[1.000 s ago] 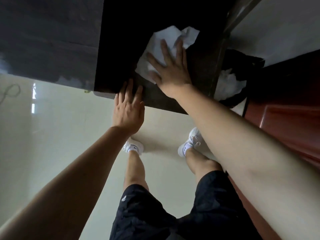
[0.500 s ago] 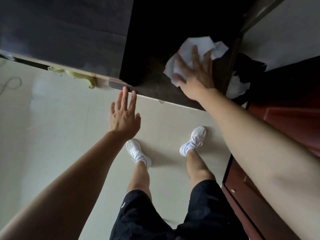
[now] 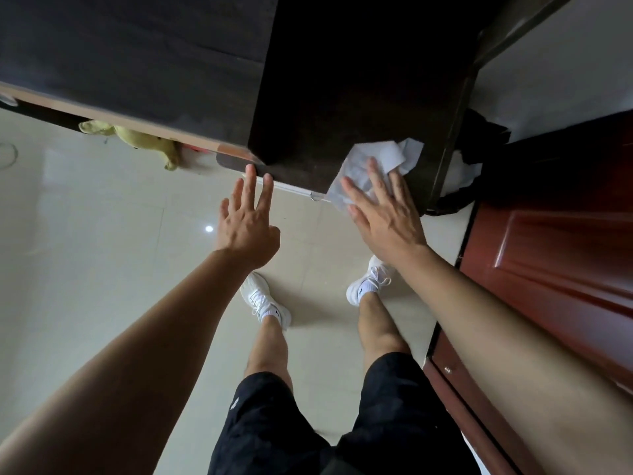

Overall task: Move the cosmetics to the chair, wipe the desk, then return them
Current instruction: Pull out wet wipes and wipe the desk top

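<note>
A dark wooden desk fills the top of the head view. On its near edge lies a crumpled white tissue. My right hand presses flat on the tissue with straight fingers, at the desk's front edge. My left hand hovers just below the desk's near corner, fingers straight and spread, holding nothing; its fingertips reach the edge. No cosmetics and no chair are in view.
A red-brown wooden door stands at the right. A black bin bag with white paper sits between desk and door. A yellow cloth hangs under the desk's left part. Pale tiled floor and my white shoes lie below.
My right hand has dragged the tissue from the middle of the desk to its near edge. My left hand has come off the desk edge and pulled back slightly.
</note>
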{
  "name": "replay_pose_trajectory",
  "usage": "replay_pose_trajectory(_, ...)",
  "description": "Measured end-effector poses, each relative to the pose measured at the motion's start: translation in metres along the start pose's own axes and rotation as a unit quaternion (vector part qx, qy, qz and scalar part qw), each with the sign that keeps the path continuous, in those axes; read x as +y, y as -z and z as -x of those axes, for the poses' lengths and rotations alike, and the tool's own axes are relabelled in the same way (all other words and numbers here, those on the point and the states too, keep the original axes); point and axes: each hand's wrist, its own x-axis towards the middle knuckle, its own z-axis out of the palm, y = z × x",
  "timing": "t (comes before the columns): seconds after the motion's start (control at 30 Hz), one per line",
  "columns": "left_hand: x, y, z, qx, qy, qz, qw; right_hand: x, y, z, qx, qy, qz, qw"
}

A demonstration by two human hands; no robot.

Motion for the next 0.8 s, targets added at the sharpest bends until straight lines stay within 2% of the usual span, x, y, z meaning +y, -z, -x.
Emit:
replay_pose_trajectory(0.1, 0.0, 0.0, 0.0, -0.002, 0.001, 0.002, 1.0, -0.001, 0.003, 0.001, -0.011, -0.016, 0.017, 1.0)
replay_pose_trajectory(0.2, -0.002, 0.001, 0.0, -0.005, -0.004, -0.006, 1.0, -0.035, 0.013, -0.033, -0.007, -0.024, 0.017, 1.0)
replay_pose_trajectory(0.3, -0.002, 0.003, -0.002, 0.001, -0.004, -0.016, 1.0, -0.076, 0.016, -0.074, -0.018, 0.053, 0.045, 0.997)
replay_pose_trajectory(0.37, -0.002, 0.003, -0.002, 0.004, -0.003, -0.013, 1.0, -0.086, 0.015, -0.084, -0.033, 0.067, 0.043, 0.996)
replay_pose_trajectory(0.47, -0.002, 0.002, -0.002, 0.006, 0.006, -0.008, 1.0, -0.061, 0.009, -0.064, -0.004, 0.058, 0.009, 0.998)
replay_pose_trajectory(0.57, 0.0, 0.0, -0.001, 0.004, 0.006, 0.003, 1.0, 0.0, 0.004, -0.015, 0.057, 0.013, -0.036, 0.998)
replay_pose_trajectory(0.67, 0.0, 0.0, 0.0, 0.004, 0.001, 0.006, 1.0, 0.055, 0.004, 0.021, 0.039, -0.031, -0.027, 0.998)
replay_pose_trajectory(0.8, -0.001, 0.0, -0.001, 0.005, -0.001, -0.003, 1.0, 0.064, 0.016, 0.0, 0.04, -0.085, 0.002, 0.996)
